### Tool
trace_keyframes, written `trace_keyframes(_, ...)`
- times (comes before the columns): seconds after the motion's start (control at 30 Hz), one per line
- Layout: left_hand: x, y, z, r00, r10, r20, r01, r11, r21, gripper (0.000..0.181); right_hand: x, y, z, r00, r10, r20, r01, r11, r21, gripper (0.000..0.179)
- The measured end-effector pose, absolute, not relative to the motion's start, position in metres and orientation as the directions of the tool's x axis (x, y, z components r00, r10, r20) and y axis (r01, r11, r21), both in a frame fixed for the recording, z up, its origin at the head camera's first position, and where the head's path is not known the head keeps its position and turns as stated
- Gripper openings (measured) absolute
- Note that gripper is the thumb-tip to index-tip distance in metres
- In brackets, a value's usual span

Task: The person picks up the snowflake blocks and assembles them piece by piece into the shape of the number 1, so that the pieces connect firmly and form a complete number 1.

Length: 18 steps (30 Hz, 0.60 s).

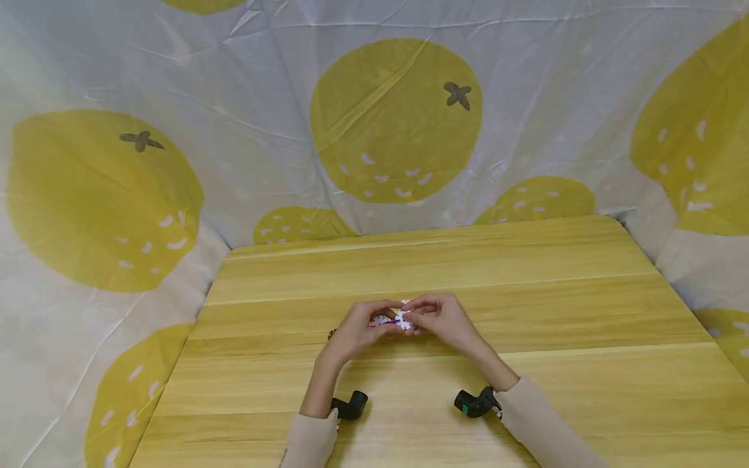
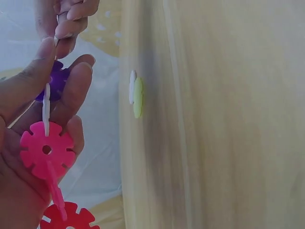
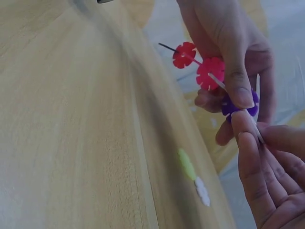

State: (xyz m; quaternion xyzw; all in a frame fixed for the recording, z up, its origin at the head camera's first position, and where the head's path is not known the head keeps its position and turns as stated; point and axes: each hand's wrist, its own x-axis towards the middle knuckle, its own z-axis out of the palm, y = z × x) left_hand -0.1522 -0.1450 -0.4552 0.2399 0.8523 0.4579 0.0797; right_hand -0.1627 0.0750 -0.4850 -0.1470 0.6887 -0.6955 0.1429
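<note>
My left hand point(image 1: 361, 323) pinches a purple notched snowflake disc point(image 2: 58, 82) between thumb and fingers. From it trails a chain of slotted-together discs: a white one point(image 2: 46, 112) edge-on, a pink one point(image 2: 38, 155), another pink piece, a red one point(image 3: 184, 53) and a dark one point(image 3: 167, 47) at the far end. Beside the purple disc, my right hand point(image 1: 445, 320) pinches a white disc point(image 1: 403, 320), seen edge-on in the right wrist view, right at the purple disc's rim. Fingers partly cover where the two meet.
A yellow-green disc point(image 3: 186, 163) and a white disc point(image 3: 202, 192) lie touching or overlapping on the wooden table point(image 1: 526, 286), beyond the hands. Black wrist cameras point(image 1: 351, 406) hang under both forearms. A lemon-print curtain point(image 1: 398, 117) stands behind the table's far edge.
</note>
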Motion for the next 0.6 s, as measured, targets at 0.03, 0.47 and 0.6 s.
trace_keyframes(0.03, -0.152, -0.145, -0.455, -0.871, 0.483, 0.085, 0.334, 0.457, 0.824, 0.037, -0.163, 0.074, -0.485, -0.917, -0.399, 0.007, -0.004, -0.010, -1.000, 0.022)
trace_keyframes(0.47, -0.155, -0.162, -0.457, -0.895, 0.443, 0.043, 0.286, 0.499, 0.818, 0.035, -0.170, 0.084, -0.491, -0.929, -0.362, -0.071, 0.039, 0.096, -0.995, 0.028)
trace_keyframes(0.6, -0.156, -0.166, -0.457, -0.908, 0.418, 0.026, 0.263, 0.520, 0.812, 0.036, -0.175, 0.088, -0.496, -0.937, -0.335, -0.102, 0.048, 0.164, -0.985, 0.029)
